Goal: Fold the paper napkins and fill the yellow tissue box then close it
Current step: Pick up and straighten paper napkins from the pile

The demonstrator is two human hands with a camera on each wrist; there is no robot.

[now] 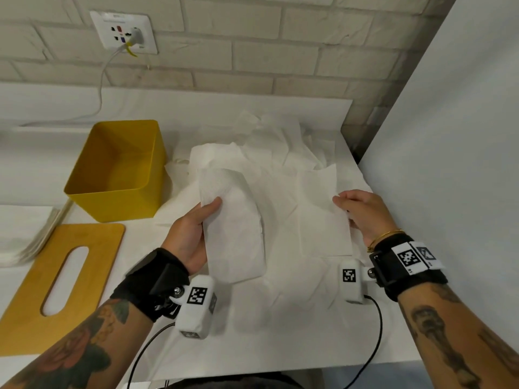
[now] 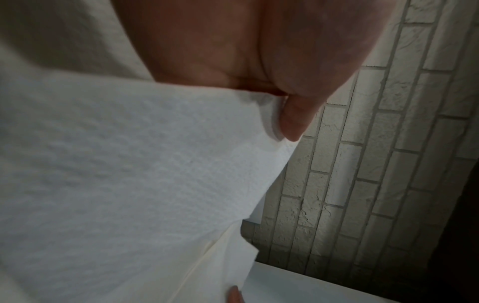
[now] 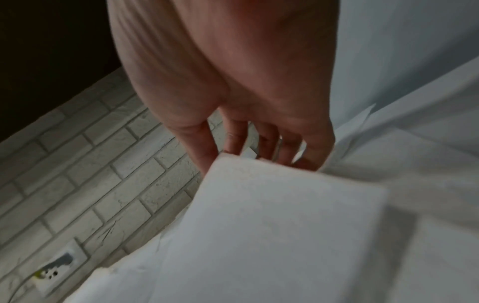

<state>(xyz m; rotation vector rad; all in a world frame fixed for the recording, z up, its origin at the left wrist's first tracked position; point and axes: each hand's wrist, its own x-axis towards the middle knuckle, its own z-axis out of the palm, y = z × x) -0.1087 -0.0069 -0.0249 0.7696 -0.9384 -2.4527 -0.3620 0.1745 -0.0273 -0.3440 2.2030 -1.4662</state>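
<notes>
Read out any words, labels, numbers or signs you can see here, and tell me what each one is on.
No readable words or numbers.
Wrist camera and black wristband: square black-and-white marker patterns, no letters.
Wall socket: marks too small to read.
Yellow tissue box, wooden lid, napkins: no print.

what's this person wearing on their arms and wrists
Both forearms are bare and tattooed. Each wrist carries a black strap with a white camera block bearing black-and-white square markers and a black cable. The right wrist also has a thin gold bangle.

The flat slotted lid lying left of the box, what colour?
Wooden lid: yellowish-brown, clearest in head view.
</notes>
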